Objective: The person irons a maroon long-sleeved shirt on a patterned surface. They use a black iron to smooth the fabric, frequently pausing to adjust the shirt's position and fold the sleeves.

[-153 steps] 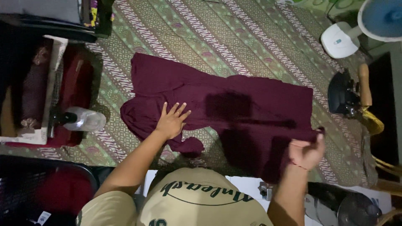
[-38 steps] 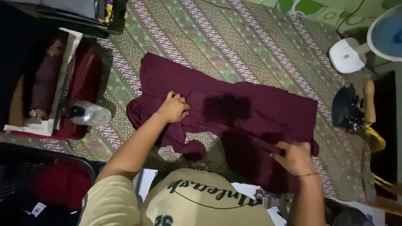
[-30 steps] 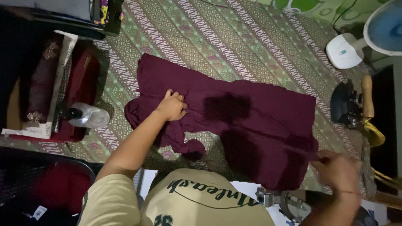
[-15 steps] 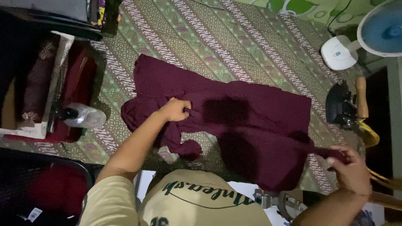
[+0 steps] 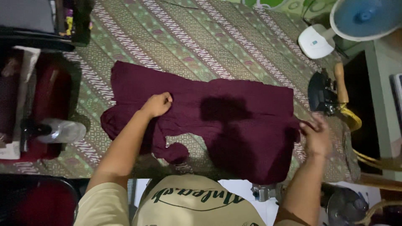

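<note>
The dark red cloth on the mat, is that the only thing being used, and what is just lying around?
In use:
- dark red cloth
- left hand, closed on the cloth
- right hand, at the cloth's right edge
- patterned mat under it

Just lying about:
- iron
- fan
- clear bottle

White label point(image 5: 8, 150) at far left edge

The patterned mat point(image 5: 201, 46) beyond the maroon garment point(image 5: 234, 121) lies open. A clothes iron point(image 5: 324, 92) and fan base point(image 5: 316, 42) crowd the right edge; a spray bottle point(image 5: 58, 130) blocks the left.
</note>
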